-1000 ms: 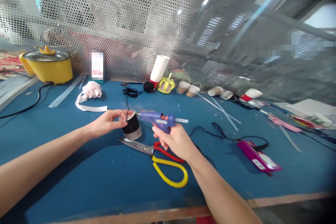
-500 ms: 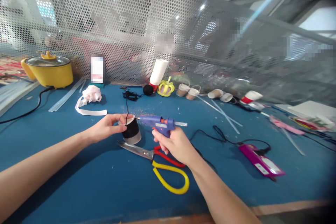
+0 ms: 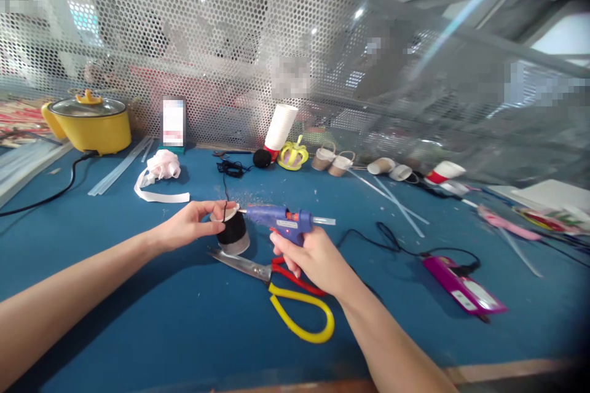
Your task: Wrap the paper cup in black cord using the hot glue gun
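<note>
My left hand (image 3: 187, 226) is closed on a small paper cup wrapped in black yarn (image 3: 233, 230), steadying it on the blue table (image 3: 138, 307). A black strand runs up from the cup toward the back. My right hand (image 3: 313, 258) grips a blue hot glue gun (image 3: 281, 218) by its handle, with a clear glue stick poking out of its rear. The gun's nozzle touches the cup's top rim. Scissors with red and yellow handles (image 3: 286, 291) lie just in front of both hands.
A yellow electric pot (image 3: 87, 126) stands at the back left, with clear glue sticks (image 3: 120, 166) and a white ribbon (image 3: 159, 175) nearby. Paper cups (image 3: 281, 126), a yellow crown (image 3: 292, 156) and small baskets line the mesh wall. A magenta device (image 3: 463, 291) with a black cable lies at right.
The view shifted slightly. Both hands stay in place, with the glue gun's nozzle still at the cup's rim.
</note>
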Motion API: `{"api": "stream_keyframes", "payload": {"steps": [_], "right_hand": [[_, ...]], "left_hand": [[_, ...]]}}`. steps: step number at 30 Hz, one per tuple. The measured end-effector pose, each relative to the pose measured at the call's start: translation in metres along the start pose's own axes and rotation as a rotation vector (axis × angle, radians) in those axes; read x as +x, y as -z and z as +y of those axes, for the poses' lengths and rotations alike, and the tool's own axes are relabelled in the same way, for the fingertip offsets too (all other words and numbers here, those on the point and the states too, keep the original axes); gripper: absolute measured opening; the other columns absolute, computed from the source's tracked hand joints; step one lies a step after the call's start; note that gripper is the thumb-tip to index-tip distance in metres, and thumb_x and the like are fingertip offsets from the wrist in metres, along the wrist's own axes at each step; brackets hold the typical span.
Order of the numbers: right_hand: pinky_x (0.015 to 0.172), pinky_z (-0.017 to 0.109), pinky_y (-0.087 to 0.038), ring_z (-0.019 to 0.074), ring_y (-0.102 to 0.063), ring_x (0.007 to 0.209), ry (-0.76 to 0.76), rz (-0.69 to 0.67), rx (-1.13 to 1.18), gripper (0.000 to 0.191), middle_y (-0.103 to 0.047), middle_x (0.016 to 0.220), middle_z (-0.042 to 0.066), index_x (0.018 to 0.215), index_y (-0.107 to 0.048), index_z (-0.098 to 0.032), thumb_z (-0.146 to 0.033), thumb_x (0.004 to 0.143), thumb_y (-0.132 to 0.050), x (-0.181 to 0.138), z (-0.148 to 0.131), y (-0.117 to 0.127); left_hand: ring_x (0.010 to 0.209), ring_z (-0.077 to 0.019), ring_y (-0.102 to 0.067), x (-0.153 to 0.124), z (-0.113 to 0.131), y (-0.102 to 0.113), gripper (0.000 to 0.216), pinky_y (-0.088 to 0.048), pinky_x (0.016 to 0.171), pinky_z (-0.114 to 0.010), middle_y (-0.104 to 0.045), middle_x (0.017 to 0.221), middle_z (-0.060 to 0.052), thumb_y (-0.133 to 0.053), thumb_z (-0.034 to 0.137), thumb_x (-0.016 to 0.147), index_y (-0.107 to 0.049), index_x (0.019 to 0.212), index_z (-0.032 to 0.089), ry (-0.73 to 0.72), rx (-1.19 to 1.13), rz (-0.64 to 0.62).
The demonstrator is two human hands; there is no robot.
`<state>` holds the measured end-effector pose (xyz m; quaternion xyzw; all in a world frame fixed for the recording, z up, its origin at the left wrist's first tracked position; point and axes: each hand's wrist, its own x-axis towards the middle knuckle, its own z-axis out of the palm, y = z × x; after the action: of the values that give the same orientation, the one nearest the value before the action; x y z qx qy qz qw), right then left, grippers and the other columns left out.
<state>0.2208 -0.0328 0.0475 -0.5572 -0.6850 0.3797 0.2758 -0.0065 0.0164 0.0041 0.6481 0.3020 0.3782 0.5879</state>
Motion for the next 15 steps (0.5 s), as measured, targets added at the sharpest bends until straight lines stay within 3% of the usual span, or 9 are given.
{"api": "stream_keyframes", "payload": {"steps": [11,15], "right_hand": [[0.043,0.02,-0.037,0.0061,-0.042,0.034,-0.011,-0.057,0.064,0.03,-0.045,0.039,-0.006,0.06,-0.051,-0.015,-0.04,0.077,-0.05,0.001,0.002,0.007],[0.041,0.02,-0.033,0.0055,-0.039,0.034,-0.039,-0.09,0.189,0.028,-0.044,0.038,-0.007,0.071,-0.057,-0.013,-0.039,0.077,-0.052,0.007,0.006,0.014]], "left_hand": [[0.128,-0.0253,-0.033,0.0,0.001,-0.001,0.019,-0.022,0.103,-0.04,-0.06,0.116,-0.011,-0.065,0.028,0.069,-0.051,0.064,0.017,0.008,-0.006,0.013],[0.128,-0.025,-0.034,0.0,0.001,-0.001,0.021,-0.022,0.103,-0.04,-0.057,0.12,-0.013,-0.066,0.029,0.068,-0.05,0.064,0.016,0.007,-0.021,0.014]]}}
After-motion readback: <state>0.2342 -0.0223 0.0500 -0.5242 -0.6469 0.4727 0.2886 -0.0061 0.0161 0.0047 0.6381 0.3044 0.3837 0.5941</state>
